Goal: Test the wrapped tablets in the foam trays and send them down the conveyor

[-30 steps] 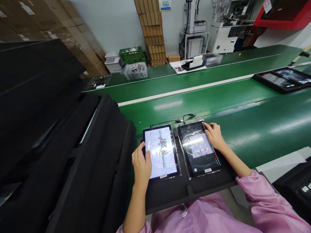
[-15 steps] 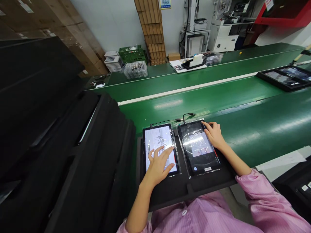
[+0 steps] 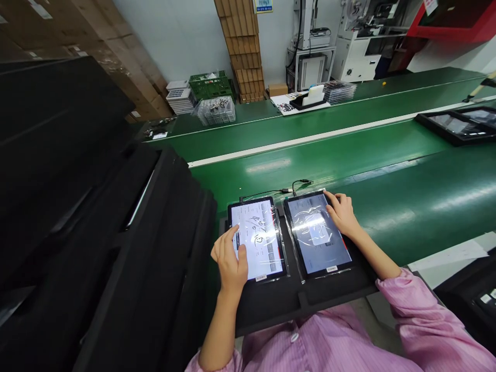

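Two tablets lie side by side in a black foam tray (image 3: 294, 305) at the near edge of the green conveyor belt (image 3: 387, 170). The left tablet (image 3: 261, 235) shows a white screen with scribbled lines. My left hand (image 3: 229, 258) rests at its left edge with loosely curled fingers, a fingertip touching the screen. The right tablet (image 3: 315, 235) is wrapped in clear film and its screen is lit pale. My right hand (image 3: 341, 213) lies on its upper right corner, fingers bent, touching the edge. Thin cables (image 3: 294, 188) run from the tablets' far ends.
A tall stack of black foam trays (image 3: 116, 248) fills the left side. Another tray with tablets (image 3: 457, 124) sits on the belt at far right. Crates, boxes and stacked cardboard (image 3: 244, 51) stand beyond the far belt. More black trays (image 3: 473, 305) lie at the right near edge.
My left hand pulled back from the middle of the left tablet's screen to its left edge. The right tablet's screen turned from dark to light. My right hand stayed at its corner.
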The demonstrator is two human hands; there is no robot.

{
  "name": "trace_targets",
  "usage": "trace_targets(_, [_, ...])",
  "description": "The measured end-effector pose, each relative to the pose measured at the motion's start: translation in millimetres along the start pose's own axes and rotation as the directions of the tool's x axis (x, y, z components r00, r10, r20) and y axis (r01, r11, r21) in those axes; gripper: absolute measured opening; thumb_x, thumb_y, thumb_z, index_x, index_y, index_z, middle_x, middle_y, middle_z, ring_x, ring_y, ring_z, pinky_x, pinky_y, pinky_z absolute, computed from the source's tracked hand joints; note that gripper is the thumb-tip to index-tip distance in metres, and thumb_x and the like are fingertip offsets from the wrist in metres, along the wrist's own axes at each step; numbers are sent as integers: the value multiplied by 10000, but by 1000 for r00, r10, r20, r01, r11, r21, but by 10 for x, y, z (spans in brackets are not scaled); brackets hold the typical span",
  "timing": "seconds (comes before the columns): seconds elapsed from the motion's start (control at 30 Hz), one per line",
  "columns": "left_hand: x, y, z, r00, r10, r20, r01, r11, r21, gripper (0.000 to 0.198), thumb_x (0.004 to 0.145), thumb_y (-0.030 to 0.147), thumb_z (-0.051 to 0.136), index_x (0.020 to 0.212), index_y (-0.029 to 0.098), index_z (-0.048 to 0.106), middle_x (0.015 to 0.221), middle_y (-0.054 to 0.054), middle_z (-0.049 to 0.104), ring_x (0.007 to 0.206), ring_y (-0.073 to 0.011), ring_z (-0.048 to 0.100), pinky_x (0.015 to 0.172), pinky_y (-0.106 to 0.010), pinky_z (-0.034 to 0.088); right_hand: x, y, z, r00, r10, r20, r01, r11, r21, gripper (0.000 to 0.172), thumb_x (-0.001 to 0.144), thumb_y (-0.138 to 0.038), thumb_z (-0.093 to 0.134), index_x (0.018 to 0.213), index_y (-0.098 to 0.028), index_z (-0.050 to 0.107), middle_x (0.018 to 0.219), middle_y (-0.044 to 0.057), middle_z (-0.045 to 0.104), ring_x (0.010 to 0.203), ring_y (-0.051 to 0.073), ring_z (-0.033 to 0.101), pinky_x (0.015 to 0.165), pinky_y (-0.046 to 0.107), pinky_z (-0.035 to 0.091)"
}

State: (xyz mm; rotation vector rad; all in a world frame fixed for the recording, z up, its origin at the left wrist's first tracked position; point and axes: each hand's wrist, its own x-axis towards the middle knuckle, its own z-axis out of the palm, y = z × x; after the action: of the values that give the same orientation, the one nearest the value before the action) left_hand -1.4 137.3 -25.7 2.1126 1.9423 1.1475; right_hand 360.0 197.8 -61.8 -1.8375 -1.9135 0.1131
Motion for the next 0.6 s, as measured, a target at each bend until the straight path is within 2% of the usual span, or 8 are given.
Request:
trace_targets(0.23, [-10, -34, 43, 996, 13, -94, -17, 999, -39, 479, 1017, 430, 280, 1297, 164, 564, 1249, -151, 653, 1172, -291, 571, 1012, -427, 377, 0, 14, -8, 1000, -20, -22, 20, 999, 39, 574, 1013, -510, 266, 1487, -264, 477, 1148, 140, 476, 1027, 304, 473, 960, 531, 439])
trace_targets(0.43, [-13, -63, 52, 992, 12, -126, -17, 999, -46, 471, 1009, 423, 295, 1285, 161, 574, 1232, -154, 659, 1147, -294, 573, 1011, -428, 371, -187, -36, -65, 973, -218, -78, 224, 971, 84, 541, 1025, -497, 242, 1246, -333, 708, 1160, 111, 471, 1048, 286, 448, 950, 491, 395])
trace_targets(0.53, [-9, -73, 42, 993, -18, -116, 13, 999, -40, 466, 1002, 407, 294, 1287, 161, 569, 1243, -156, 654, 1160, -298, 566, 1010, -429, 368, -372, -72, -99, 944, -322, -76, 327, 943, 57, 536, 1026, -496, 244, 1175, -378, 745, 1237, 102, 479, 1095, 300, 437, 934, 496, 347])
trace_targets(0.6, [-6, -82, 36, 994, -49, -100, 46, 998, -39, 465, 993, 393, 291, 1293, 163, 562, 1253, -157, 648, 1172, -301, 557, 1017, -432, 363, -467, -98, -129, 930, -365, -31, 366, 930, 34, 522, 1021, -508, 261, 1158, -398, 752, 1285, 96, 482, 1129, 313, 423, 934, 503, 317])
